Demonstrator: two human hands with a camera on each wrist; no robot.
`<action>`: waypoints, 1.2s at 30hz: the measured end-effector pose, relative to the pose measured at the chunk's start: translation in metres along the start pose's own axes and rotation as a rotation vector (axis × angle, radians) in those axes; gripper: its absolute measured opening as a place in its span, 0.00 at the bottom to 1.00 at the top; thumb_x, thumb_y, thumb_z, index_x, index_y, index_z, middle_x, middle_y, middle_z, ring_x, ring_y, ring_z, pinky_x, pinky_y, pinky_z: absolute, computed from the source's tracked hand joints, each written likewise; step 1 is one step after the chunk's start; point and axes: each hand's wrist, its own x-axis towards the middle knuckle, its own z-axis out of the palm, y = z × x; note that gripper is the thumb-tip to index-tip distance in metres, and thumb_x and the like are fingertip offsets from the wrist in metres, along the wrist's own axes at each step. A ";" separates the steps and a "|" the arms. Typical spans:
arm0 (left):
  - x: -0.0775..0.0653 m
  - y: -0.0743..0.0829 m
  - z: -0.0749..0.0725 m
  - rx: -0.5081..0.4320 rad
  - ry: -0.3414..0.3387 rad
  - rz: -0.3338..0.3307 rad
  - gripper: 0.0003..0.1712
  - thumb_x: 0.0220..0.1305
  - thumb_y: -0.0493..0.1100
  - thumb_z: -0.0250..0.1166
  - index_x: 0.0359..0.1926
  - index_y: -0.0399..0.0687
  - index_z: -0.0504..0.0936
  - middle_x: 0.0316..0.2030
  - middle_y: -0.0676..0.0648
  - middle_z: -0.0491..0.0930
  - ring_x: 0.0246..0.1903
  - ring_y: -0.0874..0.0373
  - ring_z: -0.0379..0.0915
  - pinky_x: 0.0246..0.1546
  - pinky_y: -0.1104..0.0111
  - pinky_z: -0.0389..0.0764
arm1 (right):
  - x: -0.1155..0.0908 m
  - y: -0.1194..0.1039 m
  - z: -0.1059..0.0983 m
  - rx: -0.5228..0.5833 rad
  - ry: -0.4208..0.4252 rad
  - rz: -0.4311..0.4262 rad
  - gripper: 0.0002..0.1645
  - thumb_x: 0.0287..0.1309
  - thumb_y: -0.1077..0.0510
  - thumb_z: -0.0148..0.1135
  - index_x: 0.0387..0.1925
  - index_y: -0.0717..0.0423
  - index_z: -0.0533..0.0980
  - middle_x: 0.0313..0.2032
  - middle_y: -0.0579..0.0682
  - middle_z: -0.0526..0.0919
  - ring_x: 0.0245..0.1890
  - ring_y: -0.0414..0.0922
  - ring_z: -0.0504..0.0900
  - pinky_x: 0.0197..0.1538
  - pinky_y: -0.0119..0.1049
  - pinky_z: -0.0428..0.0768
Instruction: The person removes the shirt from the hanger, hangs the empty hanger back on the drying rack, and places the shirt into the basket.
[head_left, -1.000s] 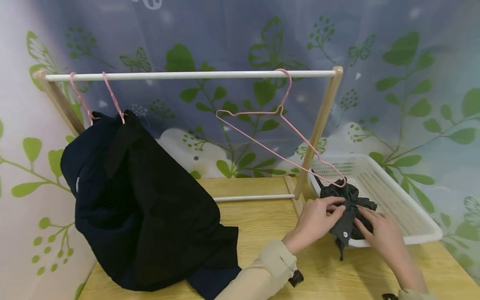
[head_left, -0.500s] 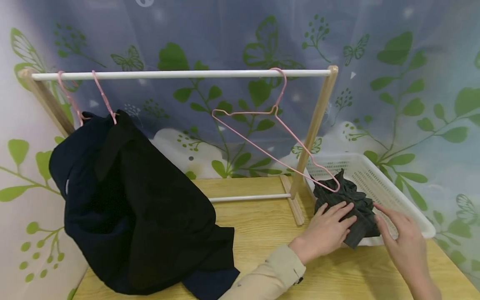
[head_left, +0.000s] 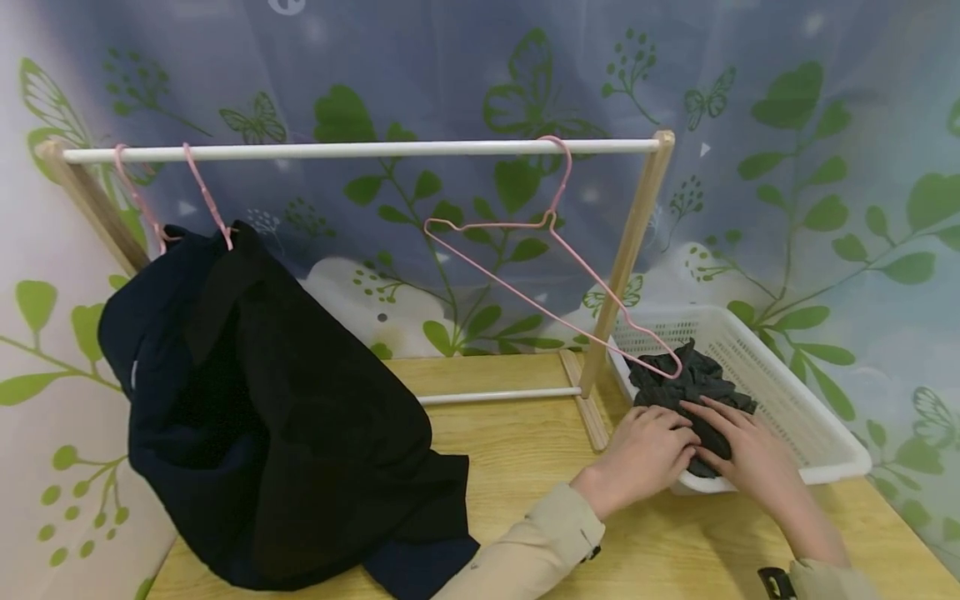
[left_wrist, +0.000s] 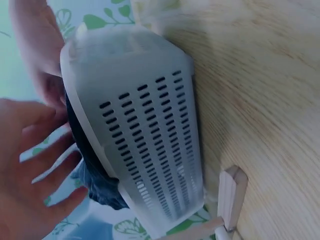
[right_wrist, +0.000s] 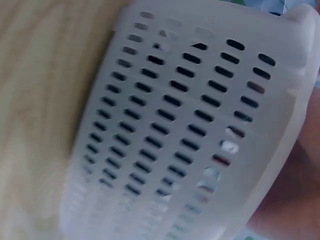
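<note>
Dark grey cloth [head_left: 693, 387] lies bunched in the white basket [head_left: 813, 417] on the table [head_left: 517, 454]. I see my left hand [head_left: 648, 454] and right hand [head_left: 742, 446] pressing on it with relaxed fingers, likely gathering it; neither grip closes.

The dark grey garment [head_left: 693, 392], which hung over the front rim of the white basket [head_left: 817, 425], now lies bundled inside it. The left hand [head_left: 648, 454] and right hand [head_left: 738, 446] have come together, pressing it.
</note>
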 end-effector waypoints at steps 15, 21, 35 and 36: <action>-0.010 -0.009 0.006 -0.042 -0.165 -0.112 0.23 0.69 0.62 0.38 0.57 0.71 0.72 0.64 0.60 0.62 0.66 0.62 0.52 0.63 0.56 0.60 | 0.016 -0.002 0.012 -0.081 -0.283 0.209 0.22 0.55 0.45 0.61 0.52 0.43 0.77 0.57 0.62 0.70 0.51 0.70 0.66 0.43 0.72 0.62; -0.012 -0.011 0.002 0.007 -0.084 -0.095 0.20 0.68 0.61 0.42 0.55 0.71 0.74 0.59 0.59 0.68 0.61 0.63 0.60 0.61 0.58 0.62 | 0.007 -0.014 0.011 -0.143 0.088 0.119 0.16 0.48 0.52 0.67 0.43 0.44 0.81 0.49 0.58 0.78 0.47 0.62 0.72 0.45 0.66 0.65; -0.052 -0.037 -0.048 0.081 0.269 -0.069 0.14 0.69 0.53 0.49 0.39 0.64 0.82 0.30 0.64 0.81 0.27 0.72 0.75 0.39 0.72 0.75 | 0.010 -0.083 -0.017 -0.087 0.477 -0.108 0.13 0.53 0.47 0.62 0.35 0.49 0.83 0.23 0.47 0.83 0.12 0.43 0.74 0.13 0.32 0.66; -0.056 -0.040 -0.051 0.087 0.283 -0.075 0.14 0.69 0.53 0.49 0.38 0.63 0.82 0.30 0.64 0.81 0.26 0.72 0.75 0.37 0.73 0.75 | 0.012 -0.088 -0.016 -0.089 0.488 -0.119 0.13 0.55 0.46 0.60 0.34 0.49 0.83 0.22 0.46 0.83 0.11 0.42 0.73 0.12 0.31 0.64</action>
